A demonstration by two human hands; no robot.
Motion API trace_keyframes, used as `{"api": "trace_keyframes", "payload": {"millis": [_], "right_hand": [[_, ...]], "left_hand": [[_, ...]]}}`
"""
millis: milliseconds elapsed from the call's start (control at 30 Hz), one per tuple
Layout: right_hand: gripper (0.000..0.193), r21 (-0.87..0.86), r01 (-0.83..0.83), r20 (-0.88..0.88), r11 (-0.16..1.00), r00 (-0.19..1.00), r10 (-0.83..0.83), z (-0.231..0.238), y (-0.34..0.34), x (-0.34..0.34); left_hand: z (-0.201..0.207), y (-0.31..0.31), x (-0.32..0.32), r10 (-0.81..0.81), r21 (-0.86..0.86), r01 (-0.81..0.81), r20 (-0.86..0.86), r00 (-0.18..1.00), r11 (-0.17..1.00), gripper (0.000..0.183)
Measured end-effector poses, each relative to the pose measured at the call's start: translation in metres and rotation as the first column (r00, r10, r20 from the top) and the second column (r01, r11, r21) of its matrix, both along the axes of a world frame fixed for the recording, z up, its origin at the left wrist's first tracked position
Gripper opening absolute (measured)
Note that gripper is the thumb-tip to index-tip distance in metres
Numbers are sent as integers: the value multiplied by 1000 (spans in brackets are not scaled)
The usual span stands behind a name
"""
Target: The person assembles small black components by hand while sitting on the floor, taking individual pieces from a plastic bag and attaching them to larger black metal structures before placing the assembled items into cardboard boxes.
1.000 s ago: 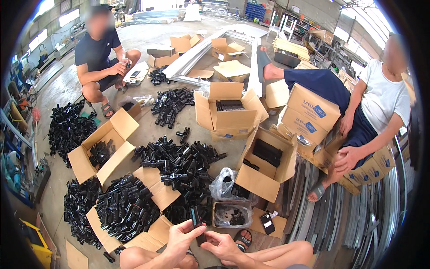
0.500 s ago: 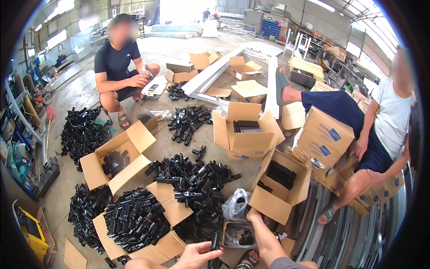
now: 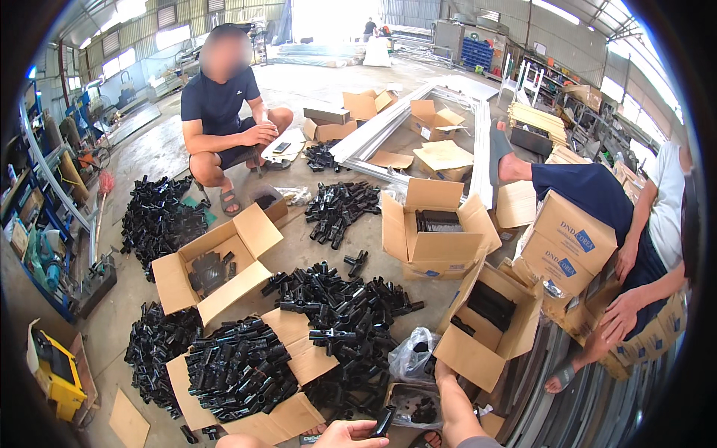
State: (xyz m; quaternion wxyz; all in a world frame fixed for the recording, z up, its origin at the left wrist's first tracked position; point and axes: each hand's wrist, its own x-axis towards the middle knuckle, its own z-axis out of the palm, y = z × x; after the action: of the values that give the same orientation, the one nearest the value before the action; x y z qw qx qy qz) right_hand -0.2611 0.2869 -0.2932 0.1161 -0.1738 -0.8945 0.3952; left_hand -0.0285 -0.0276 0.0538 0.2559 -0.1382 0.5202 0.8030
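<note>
Black connector (image 3: 382, 422), pinched in left hand (image 3: 351, 434), could slip loose; right hand (image 3: 442, 371), reaching toward clear bag (image 3: 413, 355), grip unclear.

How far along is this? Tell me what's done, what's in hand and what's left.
Done: the flat carton in front is heaped with black fittings, and two open boxes hold stacked ones. In hand: the left hand holds one black fitting; the right hand reaches to the plastic bag. Left: loose heaps lie on the floor.
</note>
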Motion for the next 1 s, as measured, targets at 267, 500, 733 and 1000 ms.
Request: {"api": "trace_keyframes", "payload": {"millis": [267, 500, 733, 1000], "right_hand": [[40, 567, -386, 342, 728, 914, 218, -11, 40, 21], [30, 190, -232, -137, 954, 956, 259, 141, -26, 116], [22, -226, -572, -357, 788, 802, 479, 323, -109, 208], [24, 417, -815, -314, 403, 287, 905, 345, -129, 213]], "left_hand": [[0, 4, 3, -2, 2, 2, -103, 995, 1000, 47], [-39, -10, 7, -229, -542, -55, -443, 867, 839, 52], [-4, -13, 22, -379, -842, -146, -379, 844, 519, 44], [-17, -12, 33, -534, -912, -210, -380, 755, 352, 38]]}}
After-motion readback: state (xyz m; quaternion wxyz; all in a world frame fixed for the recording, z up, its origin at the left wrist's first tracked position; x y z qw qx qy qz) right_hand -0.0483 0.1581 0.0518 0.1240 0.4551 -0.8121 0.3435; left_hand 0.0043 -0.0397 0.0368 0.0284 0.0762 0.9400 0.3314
